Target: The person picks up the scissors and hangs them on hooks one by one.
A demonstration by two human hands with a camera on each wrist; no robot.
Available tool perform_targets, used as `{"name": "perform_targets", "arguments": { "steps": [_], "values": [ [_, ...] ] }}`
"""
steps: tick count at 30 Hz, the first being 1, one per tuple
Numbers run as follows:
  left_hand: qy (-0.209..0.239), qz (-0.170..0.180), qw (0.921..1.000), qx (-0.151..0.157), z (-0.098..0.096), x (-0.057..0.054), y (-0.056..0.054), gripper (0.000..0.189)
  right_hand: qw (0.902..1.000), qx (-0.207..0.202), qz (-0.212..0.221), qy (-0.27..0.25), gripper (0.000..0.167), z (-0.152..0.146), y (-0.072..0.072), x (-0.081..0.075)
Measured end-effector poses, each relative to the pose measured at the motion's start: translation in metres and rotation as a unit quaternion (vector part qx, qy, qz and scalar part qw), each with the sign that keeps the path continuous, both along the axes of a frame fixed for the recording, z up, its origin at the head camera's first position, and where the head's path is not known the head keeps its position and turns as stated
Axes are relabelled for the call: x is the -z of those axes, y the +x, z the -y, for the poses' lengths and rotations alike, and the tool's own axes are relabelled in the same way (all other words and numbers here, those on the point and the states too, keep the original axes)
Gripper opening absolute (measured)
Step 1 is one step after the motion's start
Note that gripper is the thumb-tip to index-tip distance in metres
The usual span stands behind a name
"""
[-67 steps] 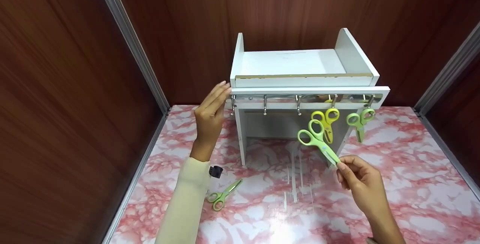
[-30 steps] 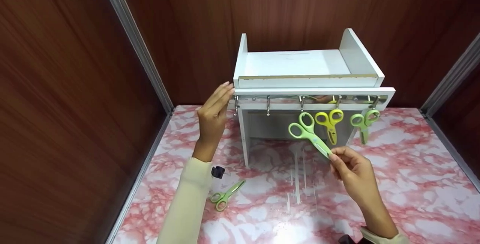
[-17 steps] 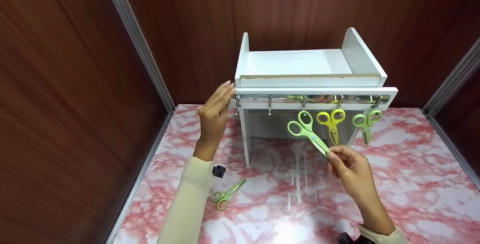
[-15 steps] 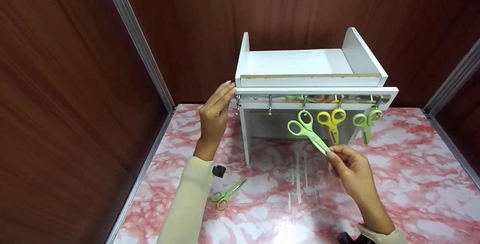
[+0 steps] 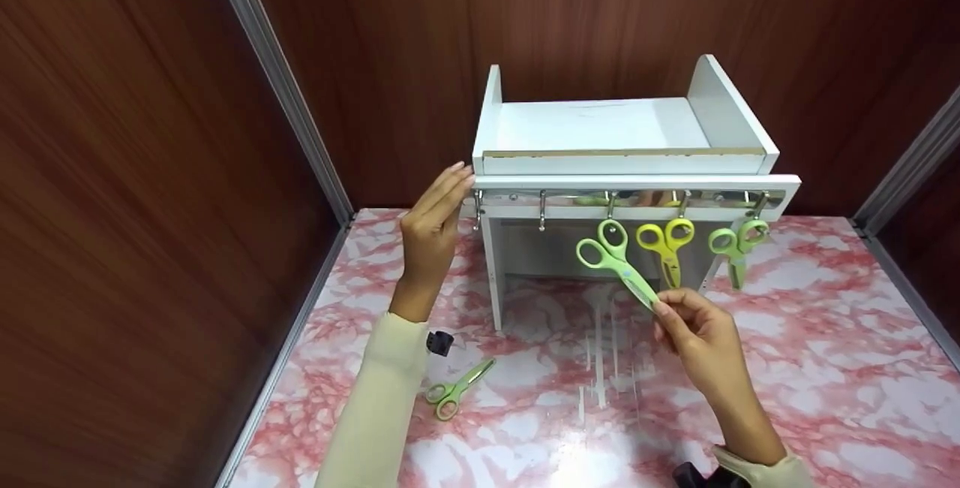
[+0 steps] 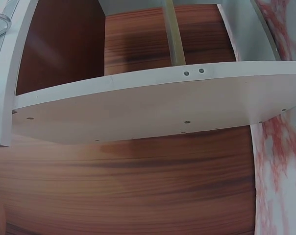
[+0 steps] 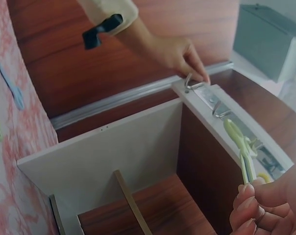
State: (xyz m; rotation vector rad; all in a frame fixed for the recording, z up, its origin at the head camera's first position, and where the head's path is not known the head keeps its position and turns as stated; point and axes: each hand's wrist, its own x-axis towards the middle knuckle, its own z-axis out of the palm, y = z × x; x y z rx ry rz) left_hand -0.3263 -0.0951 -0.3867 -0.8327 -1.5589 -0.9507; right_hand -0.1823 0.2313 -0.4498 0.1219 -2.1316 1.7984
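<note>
My right hand [image 5: 701, 338] pinches green scissors [image 5: 626, 272] by the blade end, with their rings up and to the left. The upper ring overlaps the tip of the middle hook [image 5: 610, 206]; whether it hangs there I cannot tell. In the right wrist view, the same scissors [image 7: 241, 144] rise from the fingertips beside the hook strip. My left hand [image 5: 431, 225] rests with straight fingers against the left end of the white rack [image 5: 637, 182]. Yellow scissors [image 5: 666, 244] hang from the hook to the right, and another green pair [image 5: 737, 248] from the rightmost one.
More green scissors [image 5: 459, 390] lie on the red-and-white marbled table [image 5: 525, 435], near the left sleeve. A blue strip-like thing [image 7: 12, 87] lies on the table in the right wrist view. The white shelf unit [image 5: 600, 124] stands before brown wood panels [image 5: 585, 7].
The right hand has raised the green scissors up and leftward to the middle hook, then held nearly still. The left hand has stayed at the rack's end. The head view has shifted slightly.
</note>
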Motion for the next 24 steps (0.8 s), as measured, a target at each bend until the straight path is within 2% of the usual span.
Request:
{"name": "perform_targets", "arguments": {
  "steps": [10, 24],
  "values": [
    [0.0, 0.004, 1.0, 0.0, 0.001, 0.001, 0.0, 0.023, 1.0, 0.0, 0.005, -0.005, 0.007, -0.001, -0.005, 0.004],
    [0.004, 0.005, 1.0, 0.006, -0.001, 0.001, -0.001, 0.023, 0.9998, -0.016, 0.011, -0.009, 0.009, 0.004, -0.009, 0.017]
  ]
}}
